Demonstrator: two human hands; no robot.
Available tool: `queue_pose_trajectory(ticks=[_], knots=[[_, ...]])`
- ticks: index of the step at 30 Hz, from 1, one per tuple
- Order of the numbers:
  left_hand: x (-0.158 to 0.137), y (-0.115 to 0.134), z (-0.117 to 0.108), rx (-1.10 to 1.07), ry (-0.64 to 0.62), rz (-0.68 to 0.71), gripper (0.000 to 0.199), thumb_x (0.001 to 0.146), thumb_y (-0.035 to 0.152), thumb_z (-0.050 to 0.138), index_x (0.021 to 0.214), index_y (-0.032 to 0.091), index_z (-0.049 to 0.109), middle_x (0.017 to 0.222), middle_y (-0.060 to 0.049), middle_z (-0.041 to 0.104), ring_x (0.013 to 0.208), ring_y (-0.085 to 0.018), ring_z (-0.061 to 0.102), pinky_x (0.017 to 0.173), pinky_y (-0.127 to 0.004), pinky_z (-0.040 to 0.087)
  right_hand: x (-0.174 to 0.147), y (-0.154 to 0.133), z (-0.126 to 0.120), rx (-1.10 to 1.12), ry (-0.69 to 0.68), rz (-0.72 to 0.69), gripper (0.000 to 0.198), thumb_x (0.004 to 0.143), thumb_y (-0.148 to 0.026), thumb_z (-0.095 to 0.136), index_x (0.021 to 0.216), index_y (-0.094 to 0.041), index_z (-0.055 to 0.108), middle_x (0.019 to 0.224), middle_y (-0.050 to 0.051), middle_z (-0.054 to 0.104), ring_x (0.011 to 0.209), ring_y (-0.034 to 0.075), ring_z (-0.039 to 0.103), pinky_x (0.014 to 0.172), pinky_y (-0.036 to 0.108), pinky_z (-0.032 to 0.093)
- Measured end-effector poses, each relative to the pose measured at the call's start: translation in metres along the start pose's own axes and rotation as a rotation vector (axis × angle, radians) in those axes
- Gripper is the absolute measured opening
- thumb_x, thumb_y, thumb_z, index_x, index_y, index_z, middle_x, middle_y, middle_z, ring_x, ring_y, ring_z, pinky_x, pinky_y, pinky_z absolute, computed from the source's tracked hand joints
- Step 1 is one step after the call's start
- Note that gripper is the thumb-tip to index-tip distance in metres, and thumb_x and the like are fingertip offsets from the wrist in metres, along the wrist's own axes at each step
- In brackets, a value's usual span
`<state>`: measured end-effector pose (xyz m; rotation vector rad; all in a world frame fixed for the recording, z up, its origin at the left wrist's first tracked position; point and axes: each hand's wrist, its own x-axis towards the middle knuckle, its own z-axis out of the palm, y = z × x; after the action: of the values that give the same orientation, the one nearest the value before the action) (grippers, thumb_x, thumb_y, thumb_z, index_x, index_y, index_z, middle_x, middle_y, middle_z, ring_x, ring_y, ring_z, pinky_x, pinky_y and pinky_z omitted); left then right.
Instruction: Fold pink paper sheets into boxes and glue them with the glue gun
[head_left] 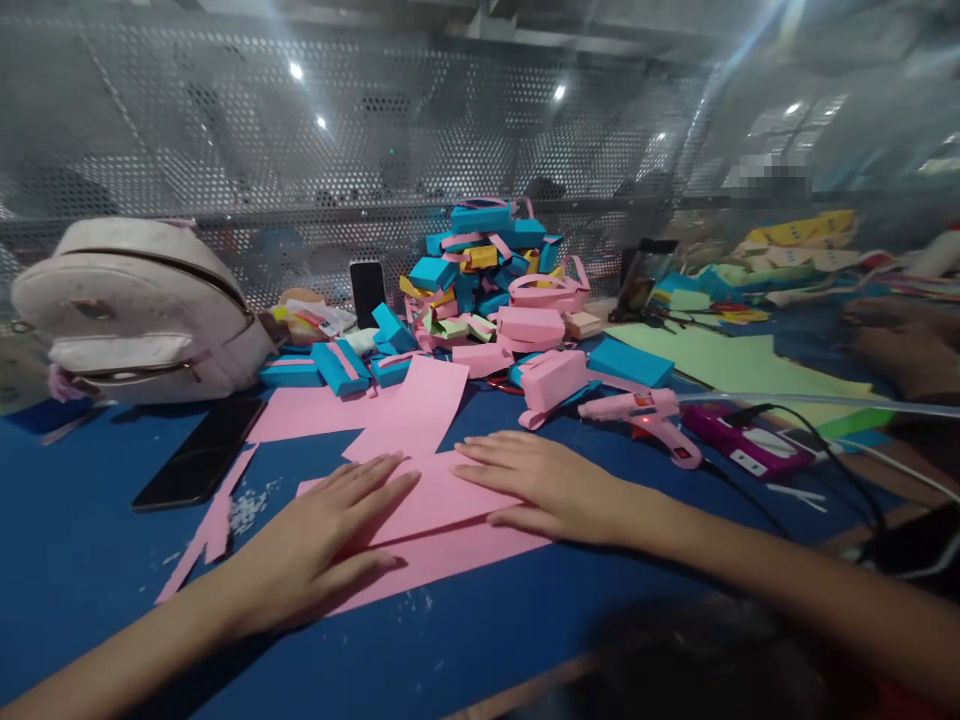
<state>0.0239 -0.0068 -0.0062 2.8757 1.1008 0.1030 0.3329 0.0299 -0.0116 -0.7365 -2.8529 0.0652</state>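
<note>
A grey perforated metal screen stands along the far edge of a blue-topped desk. Against the middle of that edge rises a heap of blue, pink and yellow folded-paper boxes. A white, rounded backpack fills the far left corner, and pale green flat paper sheets lie towards the right edge.

Near the middle of the near edge lies a pink, layered paper sheet; whether its layers are joined by a fold, I cannot tell. Both hands rest on it, palms down: the left hand has its fingers stretched and thumb apart, the right hand its fingers extended and slightly separated, neither pinching anything.

Left of the sheet is a black rectangular phone; towards the right edge are a pink plastic glue gun and a purple power strip. Narrow pink paper strips lie beside small white crumbs.
</note>
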Motion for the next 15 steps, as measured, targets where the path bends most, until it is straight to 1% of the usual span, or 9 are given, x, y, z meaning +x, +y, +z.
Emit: queue_pose_trajectory(ticks=[1,2,4,6,7,10,15], knots=[[-0.001,0.001,0.001,-0.004,0.012,0.023,0.063,0.094,0.04,0.05,0.15,0.031,0.022,0.156,-0.007,0.026,0.138,-0.031,0.036,0.11,-0.049,0.034,-0.001,-0.002,-0.001,0.052,0.011,0.017,0.05,0.093,-0.043,0.054,0.138,-0.022,0.048,0.145,0.01,0.046,0.134,0.024,0.041,0.11,0.045,0.033],[-0.001,0.001,0.003,-0.014,0.051,0.04,0.057,0.095,0.036,0.048,0.148,0.031,0.029,0.154,-0.007,0.031,0.135,-0.03,0.04,0.109,-0.046,0.037,0.0,-0.003,-0.001,0.094,0.027,0.04,0.051,0.092,-0.048,0.053,0.135,-0.022,0.051,0.144,0.009,0.047,0.133,0.025,0.042,0.11,0.045,0.033],[0.001,-0.001,0.008,-0.045,0.159,0.064,0.044,0.097,0.027,0.044,0.141,0.029,0.044,0.148,-0.007,0.043,0.128,-0.027,0.049,0.104,-0.041,0.043,0.003,-0.005,0.001,0.136,0.062,0.082,0.049,0.093,-0.048,0.051,0.134,-0.022,0.053,0.143,0.009,0.048,0.133,0.024,0.043,0.11,0.044,0.034],[0.004,-0.005,0.013,-0.066,0.253,0.082,0.039,0.097,0.021,0.041,0.134,0.027,0.052,0.139,-0.009,0.053,0.121,-0.024,0.055,0.097,-0.038,0.049,0.009,-0.007,0.007,0.124,0.076,0.095,0.051,0.094,-0.044,0.052,0.138,-0.019,0.047,0.145,0.011,0.045,0.135,0.024,0.04,0.11,0.044,0.034],[0.006,-0.006,0.015,-0.065,0.272,0.091,0.039,0.097,0.019,0.041,0.133,0.026,0.053,0.136,-0.009,0.056,0.118,-0.024,0.057,0.093,-0.037,0.051,0.012,-0.008,0.011,0.105,0.073,0.088,0.055,0.093,-0.042,0.052,0.141,-0.017,0.043,0.147,0.013,0.043,0.136,0.025,0.038,0.11,0.045,0.034],[0.011,-0.009,0.019,-0.032,0.242,0.114,0.042,0.096,0.017,0.043,0.136,0.026,0.05,0.136,-0.011,0.056,0.118,-0.025,0.057,0.091,-0.041,0.052,0.02,-0.01,0.021,0.065,0.03,0.063,0.061,0.093,-0.039,0.053,0.144,-0.012,0.037,0.147,0.016,0.041,0.135,0.027,0.039,0.109,0.047,0.034],[0.011,-0.006,0.021,0.052,0.186,0.108,0.049,0.096,0.018,0.043,0.145,0.026,0.037,0.146,-0.009,0.045,0.129,-0.028,0.048,0.101,-0.048,0.046,0.023,-0.007,0.029,0.065,-0.016,0.061,0.061,0.094,-0.041,0.05,0.144,-0.009,0.036,0.147,0.016,0.041,0.132,0.028,0.04,0.109,0.048,0.033]])
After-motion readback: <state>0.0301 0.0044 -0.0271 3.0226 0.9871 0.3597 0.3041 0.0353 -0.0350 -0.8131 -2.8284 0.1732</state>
